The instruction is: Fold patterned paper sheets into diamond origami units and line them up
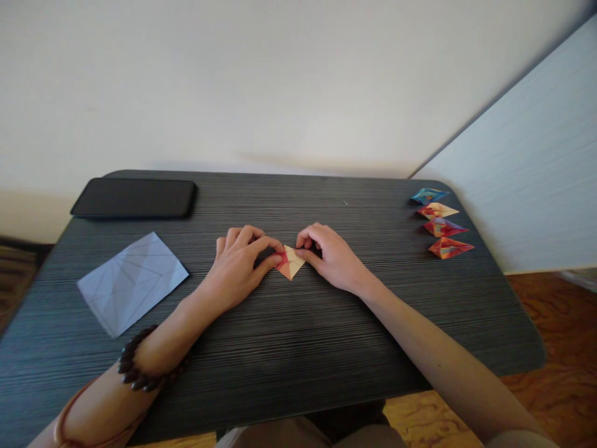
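Observation:
A small folded piece of origami paper (291, 266), red on the left and cream on the right, lies at the middle of the dark table with one point toward me. My left hand (242, 258) pinches its left side between thumb and index finger, the other fingers curled above the tabletop. On the opposite side, my right hand (326, 254) grips the cream edge with thumb and bent index finger. The fingertips cover both side corners of the paper.
Several finished-looking folded paper pieces (448, 247) stand in a column at the right. Pale creased paper (135, 280) lies at the left, below a black phone-like slab (135, 198). A wall borders the back of the table (280, 361).

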Available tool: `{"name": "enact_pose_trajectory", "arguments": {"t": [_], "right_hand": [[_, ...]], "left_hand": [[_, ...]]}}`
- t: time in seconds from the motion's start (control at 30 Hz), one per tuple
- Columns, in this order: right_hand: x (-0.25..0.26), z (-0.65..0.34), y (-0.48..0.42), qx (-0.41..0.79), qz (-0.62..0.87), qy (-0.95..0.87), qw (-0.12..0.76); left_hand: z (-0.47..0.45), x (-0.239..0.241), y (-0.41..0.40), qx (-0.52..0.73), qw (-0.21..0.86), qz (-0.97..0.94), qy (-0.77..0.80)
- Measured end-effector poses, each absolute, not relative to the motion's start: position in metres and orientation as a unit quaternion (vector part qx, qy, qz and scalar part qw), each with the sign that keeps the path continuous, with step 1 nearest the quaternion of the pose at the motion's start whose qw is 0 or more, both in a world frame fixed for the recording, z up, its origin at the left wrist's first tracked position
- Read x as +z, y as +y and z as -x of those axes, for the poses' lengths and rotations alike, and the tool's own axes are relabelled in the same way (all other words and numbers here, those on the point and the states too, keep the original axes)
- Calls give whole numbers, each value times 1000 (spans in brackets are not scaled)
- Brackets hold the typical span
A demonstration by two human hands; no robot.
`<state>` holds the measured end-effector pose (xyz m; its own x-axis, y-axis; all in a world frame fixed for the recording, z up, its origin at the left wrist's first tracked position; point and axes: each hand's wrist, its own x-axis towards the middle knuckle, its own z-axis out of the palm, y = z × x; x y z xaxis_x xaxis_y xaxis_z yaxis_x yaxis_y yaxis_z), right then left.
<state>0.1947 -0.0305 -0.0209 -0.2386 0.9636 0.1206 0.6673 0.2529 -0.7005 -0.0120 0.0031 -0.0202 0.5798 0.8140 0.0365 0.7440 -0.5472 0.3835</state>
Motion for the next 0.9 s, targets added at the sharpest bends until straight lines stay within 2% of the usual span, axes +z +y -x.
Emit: {"name": "enact_pose_trajectory", "arguments": {"t": [0.23,0.5,0.73,0.9], "right_hand": [[-19,-203,-28,297,509,-759,276],[-21,-201,-35,247,508,-778,275],[-25,-199,-37,200,486,-812,254],[-27,-199,-38,198,494,-801,274]], "left_hand": [[18,-23,8,113,176,-883,420],[29,-24,14,150,200,-916,315],[28,-28,14,190,186,-920,288],[29,-27,15,181,189,-922,285]]}}
